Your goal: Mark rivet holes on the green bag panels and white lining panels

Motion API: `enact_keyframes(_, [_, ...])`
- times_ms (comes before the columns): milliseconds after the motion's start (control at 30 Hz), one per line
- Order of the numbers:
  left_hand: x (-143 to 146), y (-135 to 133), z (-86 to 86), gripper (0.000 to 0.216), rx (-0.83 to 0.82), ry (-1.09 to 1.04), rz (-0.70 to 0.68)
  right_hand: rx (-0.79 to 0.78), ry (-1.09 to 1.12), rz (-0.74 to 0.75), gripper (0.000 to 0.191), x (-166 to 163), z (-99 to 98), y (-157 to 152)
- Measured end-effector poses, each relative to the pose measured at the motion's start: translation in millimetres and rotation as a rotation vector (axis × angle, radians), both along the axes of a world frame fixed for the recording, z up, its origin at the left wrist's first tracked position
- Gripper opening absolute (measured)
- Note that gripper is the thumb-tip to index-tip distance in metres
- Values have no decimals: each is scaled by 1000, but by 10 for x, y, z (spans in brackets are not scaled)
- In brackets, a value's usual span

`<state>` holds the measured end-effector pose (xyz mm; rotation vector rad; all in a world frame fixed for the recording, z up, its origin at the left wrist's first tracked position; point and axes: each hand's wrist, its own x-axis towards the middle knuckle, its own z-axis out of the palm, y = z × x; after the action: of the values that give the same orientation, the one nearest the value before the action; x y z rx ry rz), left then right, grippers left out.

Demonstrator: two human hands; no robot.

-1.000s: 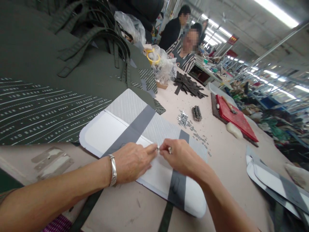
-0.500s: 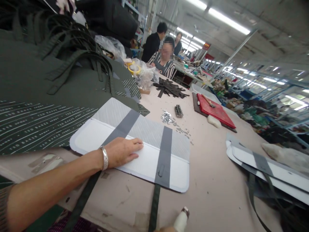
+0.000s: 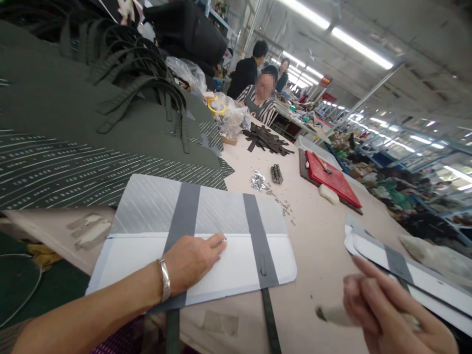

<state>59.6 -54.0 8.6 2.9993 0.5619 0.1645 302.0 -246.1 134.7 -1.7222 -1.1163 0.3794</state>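
A white and grey bag panel (image 3: 143, 268) with two dark grey bands lies near the table's front edge, dark straps hanging from it. My left hand (image 3: 195, 260), wearing a silver bangle, lies over its middle with fingers stretched out on the surface. A tiny shiny spot shows at the fingertips; I cannot tell what it is. The right band has a slot-shaped stitched mark. On the right, my right hand (image 3: 387, 305) is raised with curled fingers around a white-handled tool (image 3: 336, 314) with a dark tip. The tool is blurred and partly hidden by the hand.
Green printed fabric (image 3: 55, 177) and straps (image 3: 143, 93) pile up at left. Shiny metal pieces (image 3: 258, 182), dark strips (image 3: 265, 139) and a red board (image 3: 330, 179) lie farther back. More panels (image 3: 424, 275) are stacked at right. A person in stripes (image 3: 260, 98) sits beyond the table.
The panel has turned and slid left and nearer, with my left hand still on it. My right hand has come up into view at right, carrying the white-handled tool.
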Motion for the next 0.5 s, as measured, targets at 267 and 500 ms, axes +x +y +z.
enact_keyframes(267, [-18, 21, -20, 32, -21, -30, -2, 487, 1160, -100, 6, -199, -788, 1483])
enact_keyframes(500, [0, 51, -37, 35, -97, -54, -6, 427, 1367, -163, 12, -214, -1278, 1621])
